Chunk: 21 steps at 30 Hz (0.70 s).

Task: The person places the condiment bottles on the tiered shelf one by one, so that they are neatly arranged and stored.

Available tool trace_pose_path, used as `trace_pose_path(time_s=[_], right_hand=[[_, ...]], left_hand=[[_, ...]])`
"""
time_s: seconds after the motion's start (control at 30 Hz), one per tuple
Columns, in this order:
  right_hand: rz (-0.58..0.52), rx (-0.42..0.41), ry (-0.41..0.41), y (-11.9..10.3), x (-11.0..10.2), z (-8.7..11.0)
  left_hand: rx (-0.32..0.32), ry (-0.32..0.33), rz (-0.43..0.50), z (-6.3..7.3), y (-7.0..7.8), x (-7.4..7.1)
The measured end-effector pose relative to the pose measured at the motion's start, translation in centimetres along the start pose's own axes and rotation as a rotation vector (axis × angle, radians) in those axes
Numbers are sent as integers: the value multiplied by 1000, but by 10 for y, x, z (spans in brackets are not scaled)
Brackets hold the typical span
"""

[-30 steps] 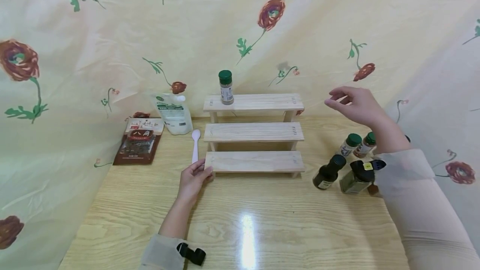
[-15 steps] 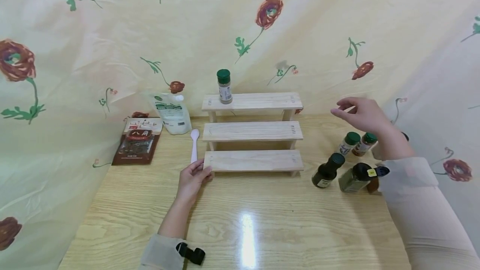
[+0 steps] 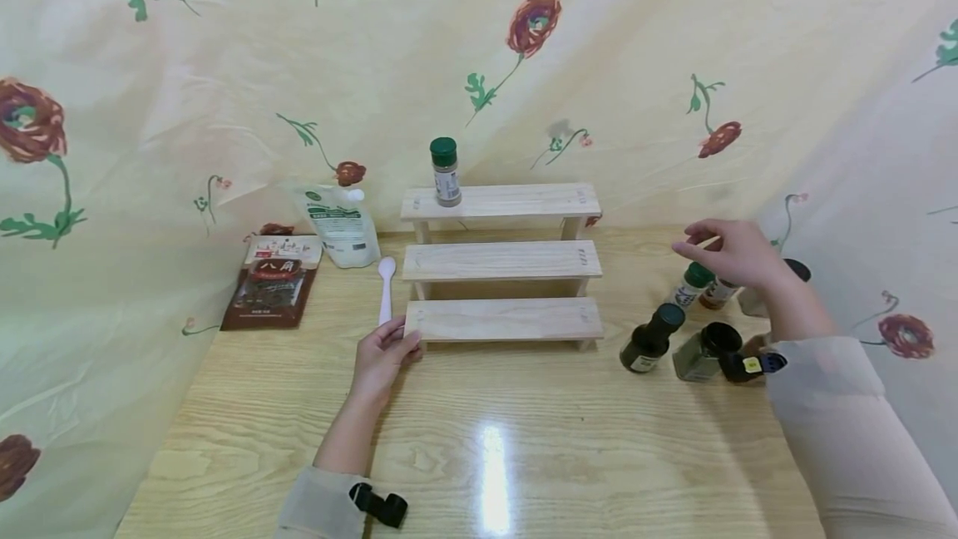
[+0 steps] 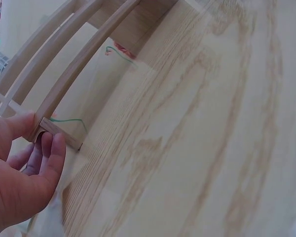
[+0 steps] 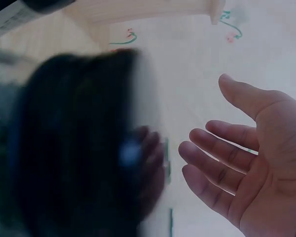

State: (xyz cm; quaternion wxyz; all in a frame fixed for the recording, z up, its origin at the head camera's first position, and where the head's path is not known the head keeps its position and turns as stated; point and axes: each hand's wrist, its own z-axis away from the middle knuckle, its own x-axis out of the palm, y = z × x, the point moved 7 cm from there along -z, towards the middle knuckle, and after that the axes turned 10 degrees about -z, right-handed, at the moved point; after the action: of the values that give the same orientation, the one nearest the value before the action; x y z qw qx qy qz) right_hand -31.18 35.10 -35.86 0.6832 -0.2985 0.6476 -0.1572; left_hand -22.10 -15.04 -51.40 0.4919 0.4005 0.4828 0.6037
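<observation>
while the left hand (image 3: 379,360) pinches the left end of the lowest shelf of the wooden rack (image 3: 504,321) between thumb and fingers, the right hand (image 3: 737,249) hangs at the group of containers to the right of the rack. right grip condition: thumb and fingers apart, fingers loosely bent, nothing between them; the right wrist view confirms this. governing relation: the green-capped bottle (image 3: 686,291) stands on the table (image 3: 479,406) just below the right fingertips in the head view, slightly toward the person. its long axis appears upright, so, as a judgement, an approach from above with thumb and fingers on either side of the cap would suit. the right hand is clearly the nearer; the left hand is well apart, beyond the full length of the rack. clearance between fingertips and cap cannot be told from these angles. adjacent items: the second bottle (image 3: 716,294) stands close beside it, partly covered by the right hand; the dark bottle (image 3: 647,343) and the square jar (image 3: 696,362) stand nearer the person. the rack's long axis runs left to right, its near end lying to the left of the right hand. the shelved bottle (image 3: 446,181) stands upright toward the left end of the top shelf.
</observation>
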Motion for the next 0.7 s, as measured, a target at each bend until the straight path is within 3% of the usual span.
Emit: trace_pose_path(time_s=[0.3, 0.57, 0.7], right_hand=[[-3, -60, 48, 10, 1, 11], [22, 27, 30, 25, 4, 20], [38, 23, 26, 30, 6, 24]], left_hand=[[13, -3, 7, 1, 1, 0], [9, -11, 3, 0, -1, 0], [8, -11, -3, -1, -1, 0]])
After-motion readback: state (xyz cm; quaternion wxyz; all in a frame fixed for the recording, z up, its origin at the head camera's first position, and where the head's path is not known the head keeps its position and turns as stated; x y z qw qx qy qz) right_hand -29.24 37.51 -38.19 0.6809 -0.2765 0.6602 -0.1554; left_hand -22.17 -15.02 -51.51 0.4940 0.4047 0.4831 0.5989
